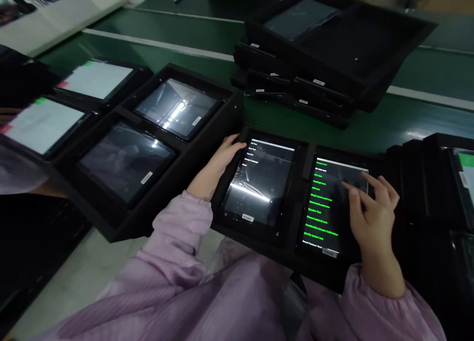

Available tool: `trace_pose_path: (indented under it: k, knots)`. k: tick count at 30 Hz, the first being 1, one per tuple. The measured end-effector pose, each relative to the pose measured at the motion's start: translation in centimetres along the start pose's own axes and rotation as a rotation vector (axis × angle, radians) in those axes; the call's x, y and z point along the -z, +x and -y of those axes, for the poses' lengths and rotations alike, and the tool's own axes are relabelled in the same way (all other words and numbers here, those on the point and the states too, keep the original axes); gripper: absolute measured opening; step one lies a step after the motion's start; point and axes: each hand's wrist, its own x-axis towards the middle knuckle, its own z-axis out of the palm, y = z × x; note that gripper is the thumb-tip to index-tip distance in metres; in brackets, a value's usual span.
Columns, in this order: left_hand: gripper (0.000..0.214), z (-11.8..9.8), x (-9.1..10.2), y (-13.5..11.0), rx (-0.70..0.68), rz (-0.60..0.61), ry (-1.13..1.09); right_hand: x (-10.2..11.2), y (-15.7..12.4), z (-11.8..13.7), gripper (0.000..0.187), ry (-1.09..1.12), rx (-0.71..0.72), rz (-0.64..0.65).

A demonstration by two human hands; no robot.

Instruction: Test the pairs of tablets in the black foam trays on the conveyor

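A black two-slot tray lies in front of me with a lit tablet in each slot. My left hand grips its left rim, the fingertips near the top corner of the left tablet. That screen shows a short white menu. On the right tablet runs a list of test names, mostly in green. Over its right side is my right hand, open and holding nothing, with fingers apart and fingertips at the screen; actual contact is unclear.
Another black tray on the left holds two dark tablets and adjoins two tablets with white covers. Stacked black trays stand on the green belt at the back. More trays rise at right. A co-worker's sleeve shows at far left.
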Motion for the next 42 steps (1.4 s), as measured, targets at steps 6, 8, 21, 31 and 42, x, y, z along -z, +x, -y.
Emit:
trace_pose_path:
  k: [6, 8, 21, 31, 42]
  knots:
    - [0.067, 0.8, 1.6, -1.8, -0.056, 0.124, -0.064, -0.1, 0.1, 0.4, 0.041, 0.022, 0.038, 0.027]
    - [0.074, 0.8, 2.0, -2.6, -0.068, 0.148, -0.057, -0.1, 0.0, 0.3, 0.04, 0.022, 0.052, 0.017]
    - [0.072, 2.0, 0.9, -1.8, -0.067, 0.048, 0.079, 1.0, 0.2, 1.5, 0.033, 0.03, 0.041, -0.105]
    - [0.055, 0.7, 1.1, -2.6, -0.067, 0.061, 0.101, 0.5, 0.0, 0.7, 0.039, 0.03, 0.012, -0.113]
    - [0.068, 0.9, 1.4, -3.0, -0.054, 0.059, 0.091, -0.5, -0.6, -0.1, 0.044, -0.01, 0.082, -0.008]
